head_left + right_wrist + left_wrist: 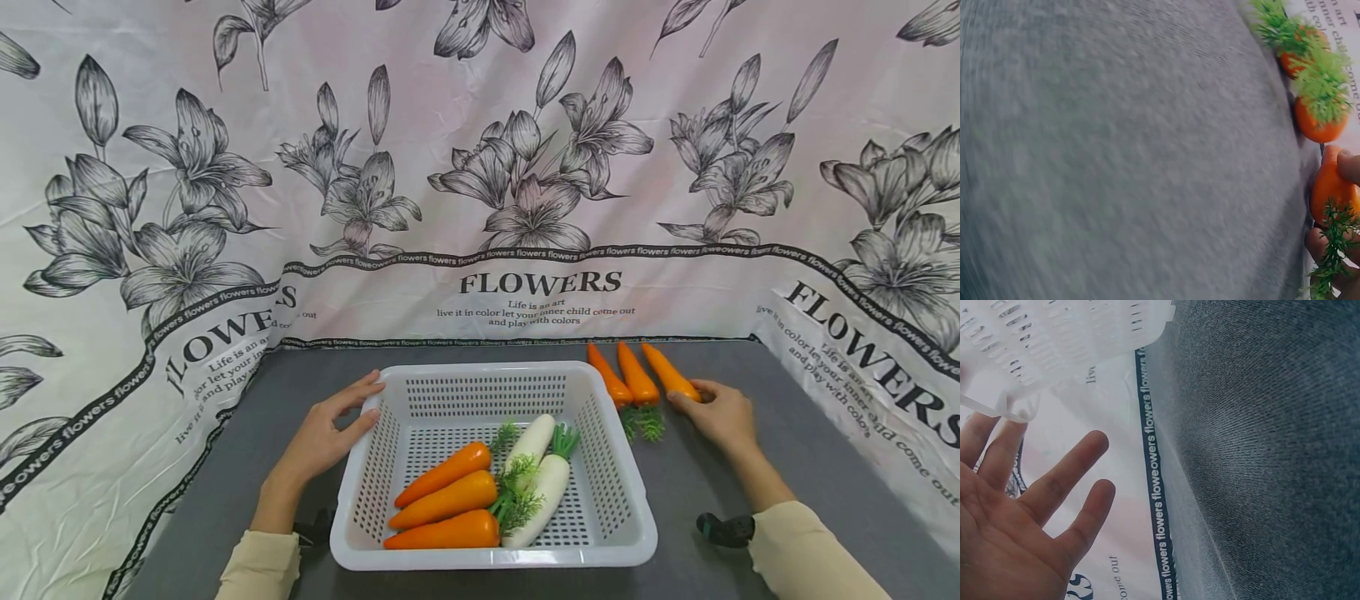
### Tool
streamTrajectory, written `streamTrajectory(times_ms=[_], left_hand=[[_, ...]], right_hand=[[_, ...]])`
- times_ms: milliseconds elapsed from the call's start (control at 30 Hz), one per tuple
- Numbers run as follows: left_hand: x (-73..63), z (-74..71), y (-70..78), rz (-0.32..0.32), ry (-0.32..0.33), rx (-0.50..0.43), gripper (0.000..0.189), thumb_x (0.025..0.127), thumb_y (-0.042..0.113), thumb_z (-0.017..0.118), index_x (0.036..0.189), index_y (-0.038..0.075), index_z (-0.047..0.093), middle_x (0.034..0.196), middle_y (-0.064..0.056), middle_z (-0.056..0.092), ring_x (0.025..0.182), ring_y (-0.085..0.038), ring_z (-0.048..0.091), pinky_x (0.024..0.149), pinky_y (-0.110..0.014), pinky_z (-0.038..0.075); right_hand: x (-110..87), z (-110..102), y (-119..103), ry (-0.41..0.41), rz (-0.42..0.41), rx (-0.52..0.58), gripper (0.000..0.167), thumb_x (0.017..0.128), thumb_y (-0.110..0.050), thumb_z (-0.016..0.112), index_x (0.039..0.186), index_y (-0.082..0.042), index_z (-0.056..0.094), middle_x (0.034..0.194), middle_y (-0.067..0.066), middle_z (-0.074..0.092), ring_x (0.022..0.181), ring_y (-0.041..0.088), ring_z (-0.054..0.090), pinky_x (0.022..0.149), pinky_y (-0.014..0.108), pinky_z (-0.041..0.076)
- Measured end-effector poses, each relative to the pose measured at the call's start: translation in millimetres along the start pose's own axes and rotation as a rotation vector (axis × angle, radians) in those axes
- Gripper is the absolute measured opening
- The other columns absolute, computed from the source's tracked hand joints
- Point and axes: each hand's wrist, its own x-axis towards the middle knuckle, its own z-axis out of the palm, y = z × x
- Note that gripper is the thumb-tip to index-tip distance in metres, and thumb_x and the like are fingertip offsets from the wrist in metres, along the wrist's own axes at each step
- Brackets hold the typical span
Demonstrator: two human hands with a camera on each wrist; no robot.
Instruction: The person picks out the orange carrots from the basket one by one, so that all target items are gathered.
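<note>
A white plastic basket (491, 557) holds several orange carrots (444, 498) with leafy green tops, along with two white radishes (546, 492). At its left rim my left hand (318, 437) rests with fingers spread; the left wrist view shows the fingers of that hand (1029, 506) mostly straight, with two touching the rim. Right of the basket, my right hand (722, 417) pinches the thick end of a carrot (670, 372) between thumb and fingers. That carrot (1330, 190) and its dark green leaves are partly in the right wrist view. Two other carrots (637, 375) lie just left of it.
The basket stands on a dark grey tabletop (810, 433). Behind and beside the table hangs a white cloth (360, 308) printed with flowers and lettering. A dark strap-like device (726, 530) is at the right wrist.
</note>
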Motion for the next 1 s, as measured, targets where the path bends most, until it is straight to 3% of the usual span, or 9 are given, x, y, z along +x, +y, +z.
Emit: streamTrajectory(times_ms=[467,1000], left_hand=[[0.3,0.2,-1.4,0.009,-0.001,-0.003,0.047,0.102,0.026,0.063,0.147,0.023,0.056,0.163,0.001,0.041,0.133,-0.036,0.058,0.103,-0.066,0.044],[-0.2,-0.2,-1.5,0.001,-0.001,-0.008,0.047,0.101,0.027,0.063,0.148,0.024,0.056,0.163,0.001,0.041,0.133,-0.036,0.058,0.104,-0.065,0.044]], right_hand=[[-1.2,8.1,-6.3,0.003,0.074,0.017,0.074,0.095,-0.052,0.065,0.138,0.008,0.057,0.128,0.034,0.063,0.11,0.049,0.062,0.084,0.055,0.051],[-2.1,4.4,-9.4,-0.058,0.065,-0.002,0.08,0.096,-0.061,0.058,0.138,0.008,0.056,0.126,0.035,0.064,0.109,0.05,0.063,0.085,0.056,0.053]])
